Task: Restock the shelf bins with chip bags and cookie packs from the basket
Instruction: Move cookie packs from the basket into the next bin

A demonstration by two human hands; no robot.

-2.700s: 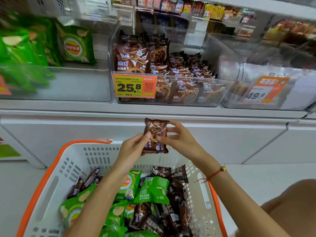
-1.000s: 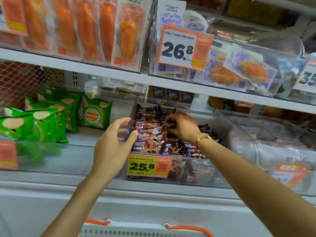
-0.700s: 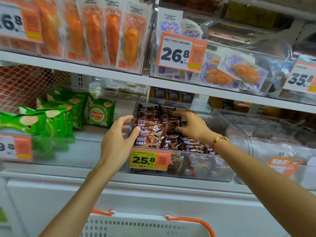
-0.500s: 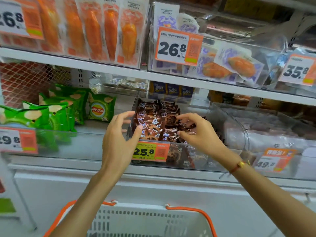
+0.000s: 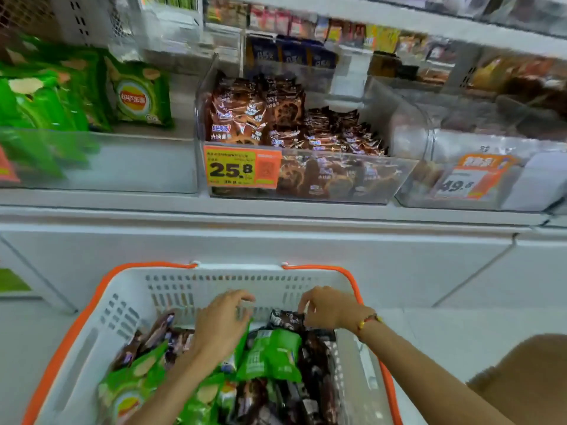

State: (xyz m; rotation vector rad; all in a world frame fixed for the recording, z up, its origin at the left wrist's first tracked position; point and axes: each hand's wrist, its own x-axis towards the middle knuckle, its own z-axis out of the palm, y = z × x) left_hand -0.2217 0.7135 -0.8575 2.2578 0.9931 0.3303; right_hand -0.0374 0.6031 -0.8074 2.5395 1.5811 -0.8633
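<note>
A white shelf (image 5: 276,210) carries three clear bins side by side: the left bin (image 5: 122,161) holds green chip bags (image 5: 138,96), the centre bin (image 5: 337,179) holds brown cookie packs (image 5: 245,118) behind an orange price tag (image 5: 242,168) reading 25.8, and the right bin (image 5: 460,154) has contents too blurred to identify. Below the shelf stands a white basket (image 5: 214,286) with an orange rim, loaded with mixed chip bags (image 5: 270,354) and cookie packs (image 5: 287,320) (the stock lies in a loose pile). Both hands are inside the basket. The left hand (image 5: 221,323) hovers over the pile, fingers loosely curled and slightly spread, gripping nothing. The right hand (image 5: 329,308) has its fingers bent downward at a dark cookie pack; contact appears likely, but motion blur prevents confirmation of a pinch.
</note>
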